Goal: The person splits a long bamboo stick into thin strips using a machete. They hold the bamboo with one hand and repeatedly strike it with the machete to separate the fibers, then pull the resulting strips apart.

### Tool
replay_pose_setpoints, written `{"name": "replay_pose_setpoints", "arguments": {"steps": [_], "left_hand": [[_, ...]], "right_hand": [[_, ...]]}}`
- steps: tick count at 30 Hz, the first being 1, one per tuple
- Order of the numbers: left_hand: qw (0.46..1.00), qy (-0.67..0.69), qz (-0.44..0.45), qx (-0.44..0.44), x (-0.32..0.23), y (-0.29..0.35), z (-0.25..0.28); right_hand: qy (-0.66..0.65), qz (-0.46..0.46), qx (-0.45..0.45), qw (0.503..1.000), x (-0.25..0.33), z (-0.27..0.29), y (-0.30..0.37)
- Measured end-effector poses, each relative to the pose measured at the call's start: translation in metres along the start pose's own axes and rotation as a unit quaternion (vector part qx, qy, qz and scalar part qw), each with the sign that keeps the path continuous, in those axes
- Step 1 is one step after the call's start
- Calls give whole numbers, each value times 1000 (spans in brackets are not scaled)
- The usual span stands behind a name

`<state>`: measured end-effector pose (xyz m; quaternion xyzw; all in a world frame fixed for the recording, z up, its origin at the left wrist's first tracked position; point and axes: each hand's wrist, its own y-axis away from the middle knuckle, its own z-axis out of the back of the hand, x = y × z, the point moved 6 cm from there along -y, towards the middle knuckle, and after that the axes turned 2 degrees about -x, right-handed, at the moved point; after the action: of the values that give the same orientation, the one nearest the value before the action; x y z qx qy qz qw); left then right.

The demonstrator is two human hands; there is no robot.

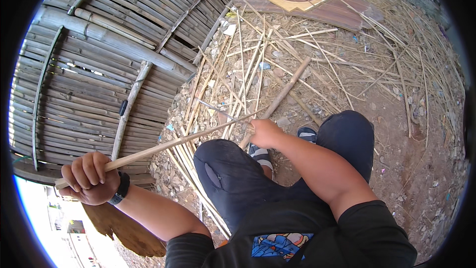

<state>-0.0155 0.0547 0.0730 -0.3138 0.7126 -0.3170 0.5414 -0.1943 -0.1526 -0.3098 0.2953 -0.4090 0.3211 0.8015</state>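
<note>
My left hand (pixel 91 178), wearing a dark wristband, is wrapped round the thick near end of a long split bamboo strip (pixel 163 147). From there the strip slants up to the right over my knee, and its thin far end comes close to my right hand (pixel 267 133). That hand is closed on what looks like a knife (pixel 218 109), whose narrow grey blade points up and left behind the strip. Its handle is mostly hidden by my fingers. Beneath the right hand a thick round stick (pixel 287 88) lies aslant between my feet, partly covered by the hand.
A slatted bamboo wall (pixel 99 87) stands on the left. Loose bamboo strips (pixel 250 77) litter the stony ground ahead. A brown board (pixel 342 12) at the back carries a yellowish frame (pixel 275 1) with a round opening. My bent knees (pixel 223 168) flank the work area.
</note>
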Motion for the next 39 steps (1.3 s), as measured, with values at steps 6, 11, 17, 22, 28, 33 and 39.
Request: {"name": "replay_pose_setpoints", "arguments": {"steps": [6,11,17,22,28,33,39], "left_hand": [[999,2,19,-26,4,-6,14],[999,-10,13,-52,10,-10,13],[999,8,34,-33,8,-6,1],[997,-25,28,-66,15,-19,4],[985,-117,21,-127,2,-18,14],[884,-300,-62,-353,11,-29,11],[887,-289,-85,-350,4,-27,27]], "right_hand": [[-65,99,1,993,34,-1,9],[-53,21,-35,998,-14,-8,-8],[-45,172,14,984,73,13,31],[31,11,-74,997,-15,-9,-2],[-52,93,-44,993,40,4,17],[-66,85,-89,990,15,-9,4],[-74,18,-60,995,11,-2,6]]}}
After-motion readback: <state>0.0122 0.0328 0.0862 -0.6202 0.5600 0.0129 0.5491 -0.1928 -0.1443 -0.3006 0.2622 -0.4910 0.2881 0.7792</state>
